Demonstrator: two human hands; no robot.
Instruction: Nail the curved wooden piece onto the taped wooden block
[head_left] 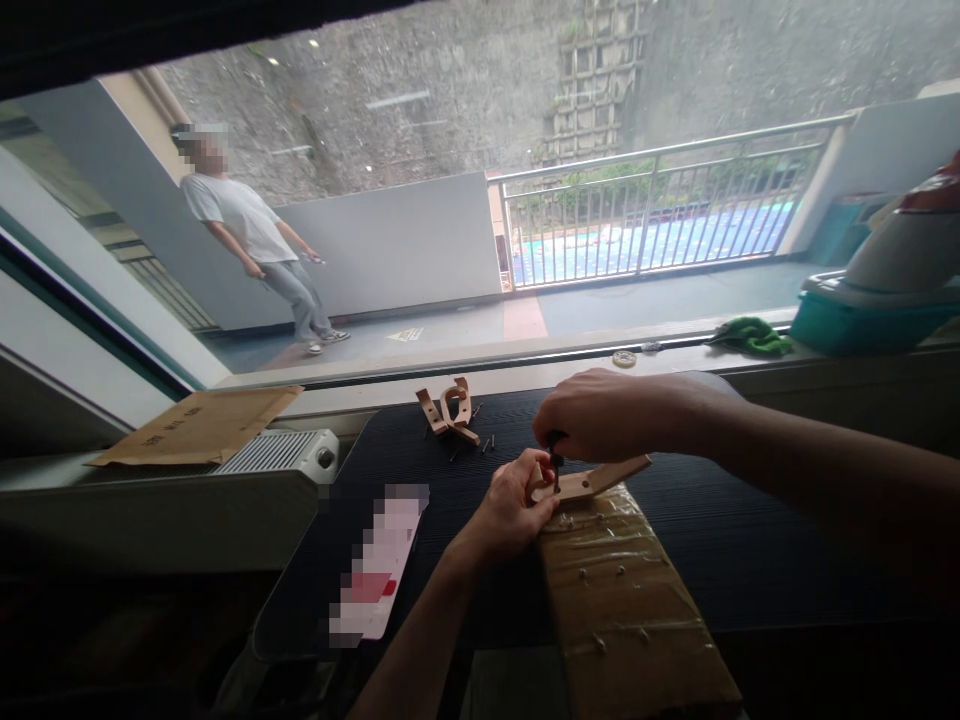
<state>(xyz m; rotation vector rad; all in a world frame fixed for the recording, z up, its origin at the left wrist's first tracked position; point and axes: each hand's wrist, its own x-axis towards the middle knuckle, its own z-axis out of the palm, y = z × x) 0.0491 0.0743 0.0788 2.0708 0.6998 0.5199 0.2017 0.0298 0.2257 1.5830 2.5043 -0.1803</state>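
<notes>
A pale wooden hook [598,482] with a screw hole lies across the far end of a tape-wrapped brown block [622,590]. My left hand [510,503] is closed on the hook's left end, thumb and fingers pinching it. Above it, my right hand [581,412] is wrapped round a dark screwdriver [556,468], whose handle is mostly hidden in the fist. The tool points down at the hook near my left fingertips; the screw there is too small to make out. Several small screw-like bumps dot the top of the block.
More wooden hooks [454,412] and loose screws [487,443] lie farther back on the black table [465,580]. A pink-and-white flat item [386,570] is at left. Beyond are a brown envelope [202,425], a green cloth [750,337], a teal box [862,315] and a person outside the window.
</notes>
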